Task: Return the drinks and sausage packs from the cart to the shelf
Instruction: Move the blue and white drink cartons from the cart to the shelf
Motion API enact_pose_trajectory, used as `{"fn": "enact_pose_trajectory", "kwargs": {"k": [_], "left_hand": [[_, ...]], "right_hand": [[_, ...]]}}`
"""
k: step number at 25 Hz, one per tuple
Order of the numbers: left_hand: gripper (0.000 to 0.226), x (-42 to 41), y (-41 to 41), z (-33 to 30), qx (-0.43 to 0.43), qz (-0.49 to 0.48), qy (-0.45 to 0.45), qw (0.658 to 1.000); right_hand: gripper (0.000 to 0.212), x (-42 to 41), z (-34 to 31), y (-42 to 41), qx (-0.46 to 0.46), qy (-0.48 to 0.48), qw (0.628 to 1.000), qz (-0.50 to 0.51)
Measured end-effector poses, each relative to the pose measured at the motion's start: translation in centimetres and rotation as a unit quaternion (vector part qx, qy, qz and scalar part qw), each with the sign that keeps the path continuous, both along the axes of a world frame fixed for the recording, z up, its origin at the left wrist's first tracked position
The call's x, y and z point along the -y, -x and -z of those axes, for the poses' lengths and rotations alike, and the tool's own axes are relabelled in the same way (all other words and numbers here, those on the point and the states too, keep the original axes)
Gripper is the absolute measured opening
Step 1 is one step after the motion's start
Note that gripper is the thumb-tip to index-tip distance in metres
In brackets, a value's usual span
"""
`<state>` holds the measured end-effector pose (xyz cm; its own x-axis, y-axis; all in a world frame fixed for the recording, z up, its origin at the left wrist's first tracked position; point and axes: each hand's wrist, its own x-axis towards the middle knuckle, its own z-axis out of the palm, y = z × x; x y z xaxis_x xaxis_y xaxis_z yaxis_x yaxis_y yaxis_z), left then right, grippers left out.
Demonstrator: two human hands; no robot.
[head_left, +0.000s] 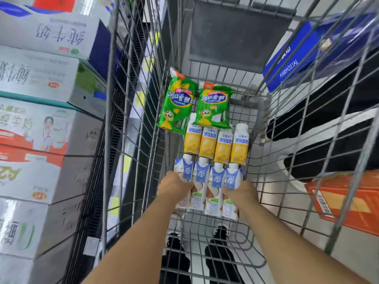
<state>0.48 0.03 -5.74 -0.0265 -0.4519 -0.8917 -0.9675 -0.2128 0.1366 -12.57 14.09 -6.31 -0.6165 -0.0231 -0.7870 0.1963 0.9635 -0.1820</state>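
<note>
Seen through the wire floor of the cart (pixel 287 111), two dark shoes (pixel 220 255) stand below the forearms. Both hands reach down into the cart basket: the left hand (pixel 174 184) is curled around the leftmost of four blue-and-white drink cartons (pixel 202 185), and the right hand (pixel 241 192) is closed on the rightmost one, fingers wrapped over its lower half. These four cartons lie side by side, caps pointing away; their small print is too blurred to read. Just beyond them lies a row of four yellow drink bottles (pixel 222 145) with white caps, each labelled 爆珠酸奶. Farther still, two green sausage packs (pixel 214 106) rest side by side, touching the yellow row, with a cartoon corn figure and the words 润口香甜王. To the left, outside the cart, stand stacked white milk boxes (pixel 41 64), one reading 纯牛奶 upside down. To the upper right a blue box (pixel 297 58) shows AMBPOSIAL; lower right sits an orange box (pixel 348 201) with a barcode.
</note>
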Motion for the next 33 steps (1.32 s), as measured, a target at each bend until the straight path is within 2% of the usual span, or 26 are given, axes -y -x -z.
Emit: {"fn": "enact_pose_trajectory", "kwargs": {"k": [3,6,9,13,16,19,21,24,27,30,33], "left_hand": [[0.041,0.0,0.0,-2.4,-0.02,-0.034,-0.017,0.999],[0.038,0.6,-0.3,-8.0,-0.063,-0.038,-0.015,0.997],[0.038,3.0,-1.2,-16.3,-0.163,-0.052,-0.008,0.985],[0.06,6.6,-3.2,-30.6,-0.298,-0.059,0.052,0.951],[0.038,8.7,-6.1,-41.7,-0.392,-0.078,0.101,0.911],[0.039,8.7,-9.5,-51.3,-0.466,-0.11,0.139,0.867],[0.039,7.6,-11.4,-55.5,-0.492,-0.125,0.167,0.845],[0.04,5.0,-14.9,-60.2,-0.506,-0.17,0.233,0.813],[0.039,0.8,-18.9,-63.4,-0.509,-0.238,0.309,0.768],[0.035,-4.5,-23.6,-65.7,-0.481,-0.313,0.375,0.728],[0.033,-11.1,-30.1,-67.5,-0.418,-0.38,0.449,0.692]], "right_hand": [[0.04,0.5,-2.5,0.8,0.019,0.01,0.999,-0.026],[0.031,2.2,-7.7,1.7,0.02,0.073,0.997,-0.011],[0.041,4.4,-16.5,2.4,0.03,0.163,0.986,-0.026],[0.033,7.5,-31.6,1.8,0.033,0.286,0.956,-0.057],[0.032,9.1,-42.8,0.5,0.021,0.388,0.916,-0.1],[0.045,9.9,-51.6,-0.7,0.0,0.462,0.875,-0.141],[0.046,10.4,-55.8,-1.8,0.002,0.502,0.847,-0.175],[0.035,11.1,-60.8,-4.4,0.027,0.557,0.794,-0.242],[0.035,11.5,-63.6,-7.9,0.062,0.569,0.746,-0.342],[0.037,11.7,-65.6,-13.1,0.1,0.56,0.7,-0.431],[0.037,10.7,-67.4,-20.9,0.156,0.553,0.637,-0.515]]}}
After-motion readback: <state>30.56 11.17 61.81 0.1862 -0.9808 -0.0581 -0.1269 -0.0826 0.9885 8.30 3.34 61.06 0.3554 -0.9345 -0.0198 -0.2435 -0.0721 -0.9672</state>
